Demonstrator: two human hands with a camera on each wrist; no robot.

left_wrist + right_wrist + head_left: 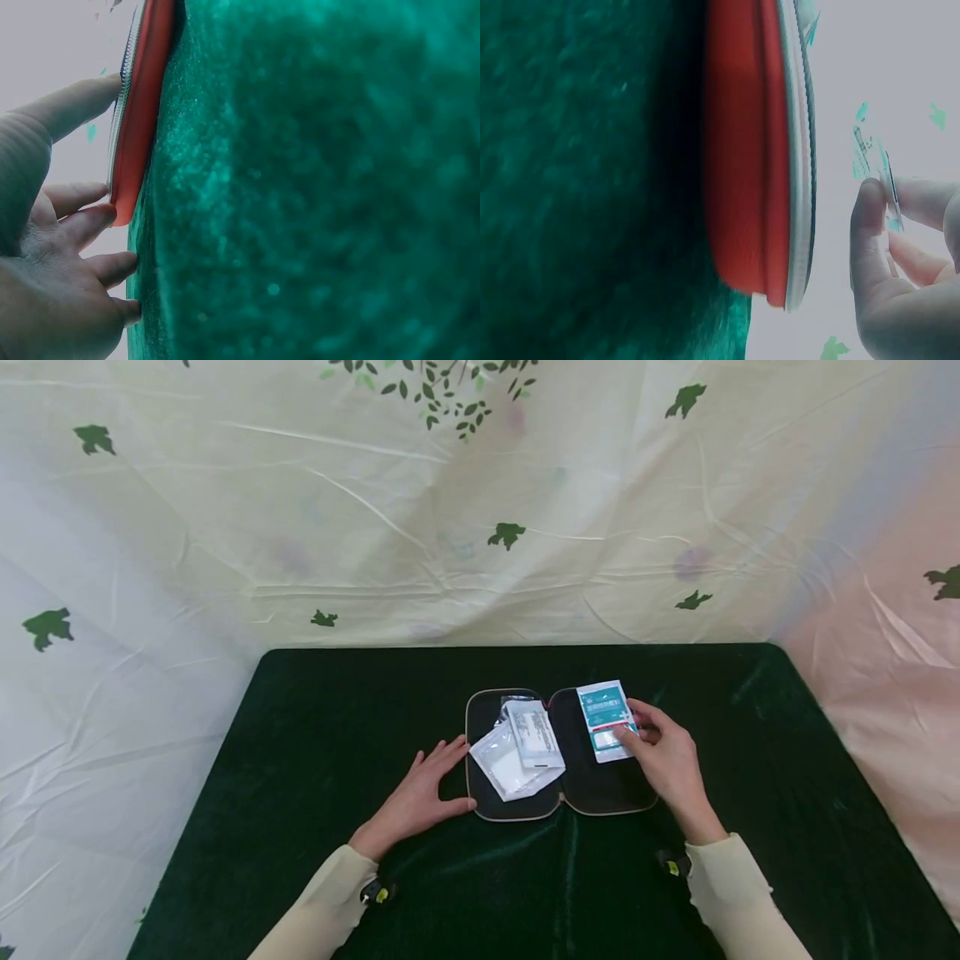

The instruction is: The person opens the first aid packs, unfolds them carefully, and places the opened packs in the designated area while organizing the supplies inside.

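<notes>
A: What does your right hand [667, 764] hold?

B: Your fingers and thumb pinch a teal-and-white packet [602, 712] above the right half of the open case [615, 789].

A: And your left hand [417, 792]?

B: Your fingers there are spread, touching the case's left rim. In that half white packets [536, 735] overlap, perhaps two or three; they show too small to count. The case lies on your dark green worktop [757, 827].

Your left hand [422, 787] is spread, fingers [448, 757] extended and thumb [454, 808] held apart; your right hand [670, 760] pinches between thumb and bent fingers; your left forearm [322, 902] and right forearm [738, 893] reach forward, angled inward
</notes>
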